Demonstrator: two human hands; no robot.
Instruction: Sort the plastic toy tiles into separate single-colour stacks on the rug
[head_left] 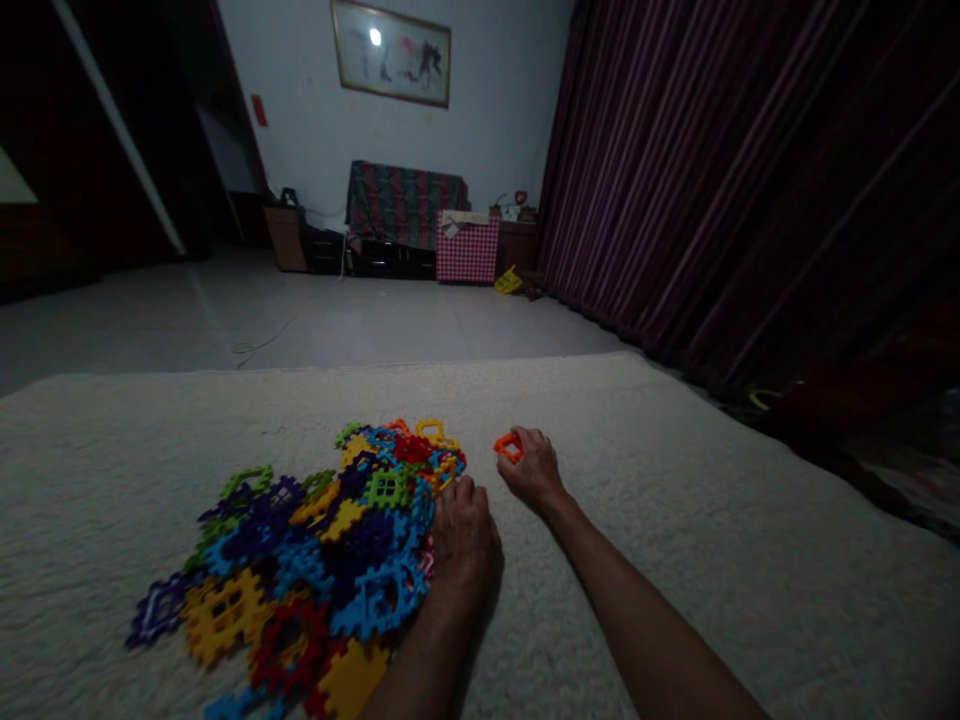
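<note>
A heap of flat plastic interlocking pieces [315, 550] in blue, purple, yellow, red and green lies on a cream carpet [675, 520]. My left hand [463, 530] rests at the heap's right edge, fingers curled down onto the pieces there; what they grip is hidden. To its right, my right hand [531, 468] is closed on a small orange piece [508, 445], held just off the heap near the carpet.
The carpet ends at a grey tiled floor [337, 320]. Dark striped curtains [735, 180] run along the right. At the far wall stand a cloth-covered cabinet [405, 205], a pink checked box [467, 250] and a framed picture [391, 52].
</note>
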